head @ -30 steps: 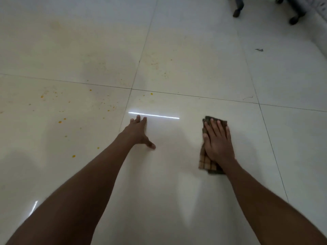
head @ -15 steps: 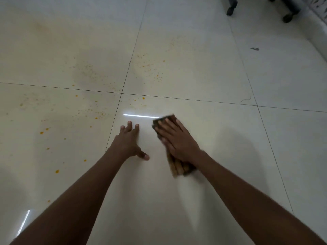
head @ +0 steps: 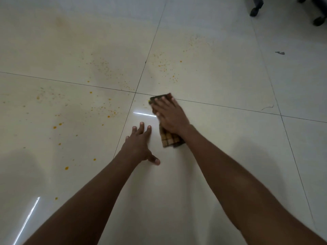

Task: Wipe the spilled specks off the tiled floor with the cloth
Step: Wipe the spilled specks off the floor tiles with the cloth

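Left hand (head: 138,145) flat on tiled floor (head: 221,165), fingers spread, holding nothing; right hand (head: 170,116) just beyond, straight fingers pressing folded checked cloth (head: 169,138) at the grout crossing; orange specks (head: 106,110) scattered left and beyond; chair casters (head: 254,11) far right.

R hand (head: 169,116) flat on cloth (head: 170,138), L hand (head: 137,145) braced
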